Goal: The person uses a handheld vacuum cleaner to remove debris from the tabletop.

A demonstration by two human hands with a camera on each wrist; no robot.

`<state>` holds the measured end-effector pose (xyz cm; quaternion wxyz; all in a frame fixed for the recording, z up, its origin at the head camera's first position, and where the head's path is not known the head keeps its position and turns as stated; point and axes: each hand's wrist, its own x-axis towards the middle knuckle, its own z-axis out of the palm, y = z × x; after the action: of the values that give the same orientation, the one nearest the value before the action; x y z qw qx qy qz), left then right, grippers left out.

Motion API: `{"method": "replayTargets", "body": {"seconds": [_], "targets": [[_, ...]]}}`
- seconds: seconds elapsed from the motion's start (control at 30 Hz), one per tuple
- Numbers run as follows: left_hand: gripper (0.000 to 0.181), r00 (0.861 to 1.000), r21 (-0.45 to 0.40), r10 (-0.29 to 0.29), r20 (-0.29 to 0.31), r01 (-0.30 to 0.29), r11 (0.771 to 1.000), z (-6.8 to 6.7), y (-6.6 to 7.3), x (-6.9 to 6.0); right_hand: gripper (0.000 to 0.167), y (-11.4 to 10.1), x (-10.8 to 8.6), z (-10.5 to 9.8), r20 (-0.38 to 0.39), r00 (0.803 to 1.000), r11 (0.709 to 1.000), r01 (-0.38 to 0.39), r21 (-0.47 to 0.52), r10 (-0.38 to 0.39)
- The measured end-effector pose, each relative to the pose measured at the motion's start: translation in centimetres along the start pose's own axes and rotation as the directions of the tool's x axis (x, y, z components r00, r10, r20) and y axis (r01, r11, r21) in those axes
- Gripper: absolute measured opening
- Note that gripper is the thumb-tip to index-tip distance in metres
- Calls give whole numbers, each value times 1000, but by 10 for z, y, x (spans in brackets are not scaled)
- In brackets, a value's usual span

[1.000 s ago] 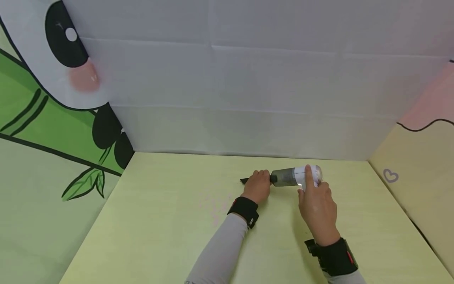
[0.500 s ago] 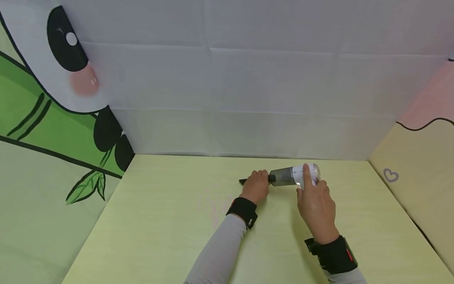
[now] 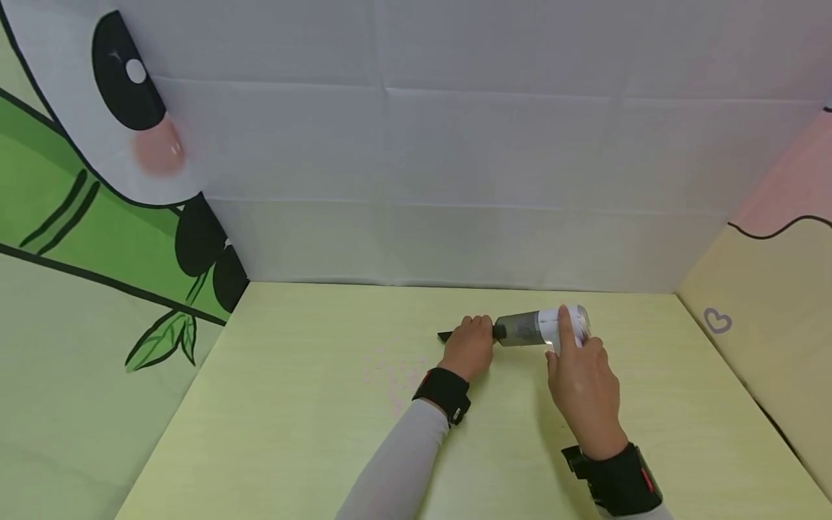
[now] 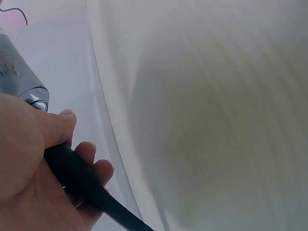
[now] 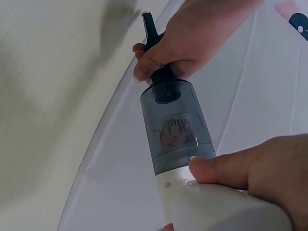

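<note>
Left hand (image 3: 469, 348) grips the black nozzle (image 4: 73, 169), hiding its middle — right hand (image 3: 585, 386) holds, partly covering, the vacuum (image 3: 523, 329); pink specks (image 3: 393, 380) look faint.

I can't follow the black nozzle (image 4: 86, 185) along its whole length: from the head camera the left grip (image 3: 468, 347) covers its middle, and in my left wrist feed the bottom edge cuts it off. The right grip (image 3: 583, 390) hides much of the handle of the vacuum (image 3: 518, 328) from the head camera. Pink specks (image 3: 393, 381) on the surface (image 3: 292, 404) are too small for me to identify. Through the smoky cup (image 5: 174, 109) I see pinkish scraps (image 5: 177, 139) but can't tell what they are. Its lettering (image 4: 9, 72) is too blurred to read.
</note>
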<state>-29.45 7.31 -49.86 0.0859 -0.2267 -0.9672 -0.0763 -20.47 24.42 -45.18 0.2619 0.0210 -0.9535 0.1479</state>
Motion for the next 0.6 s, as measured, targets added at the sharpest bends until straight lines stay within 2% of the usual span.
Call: {"method": "replayTargets", "body": {"seconds": [0.17,0.4,0.6], "targets": [[20,1000,15,-3,-2,3,1000,4,2,-2,74,1,-2,0,19,1000,1000,-14,3,14],[20,999,57,-5,-37,7,998,11,3,-2,74,6,-2,4,34,999,999,-19,28,18],[20,999,56,-34,-27,36,998,9,6,-3,74,10,-4,7,31,1000,999,-4,37,3]]}}
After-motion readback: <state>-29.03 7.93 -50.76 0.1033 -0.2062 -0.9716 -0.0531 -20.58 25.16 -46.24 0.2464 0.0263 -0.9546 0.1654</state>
